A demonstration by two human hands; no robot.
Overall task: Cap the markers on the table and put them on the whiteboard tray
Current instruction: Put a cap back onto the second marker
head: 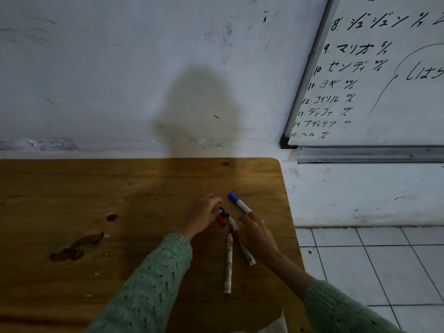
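The loose caps point(222, 216), blue and red, are reached for by the left hand point(203, 216), grip apart. A cap should be matched by colour and pressed on straight. Two uncapped markers point(229, 263) lie on the desk point(72, 200) beside the right hand point(258, 233), grip apart; a blue-capped marker point(239, 202) lies beyond.

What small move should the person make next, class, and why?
Probably the left hand should pinch the blue cap lying by its fingers and bring it to the tip of an uncapped marker. Two markers lie capless on the table; the blue-capped marker already looks closed, and the whiteboard tray holds nothing.
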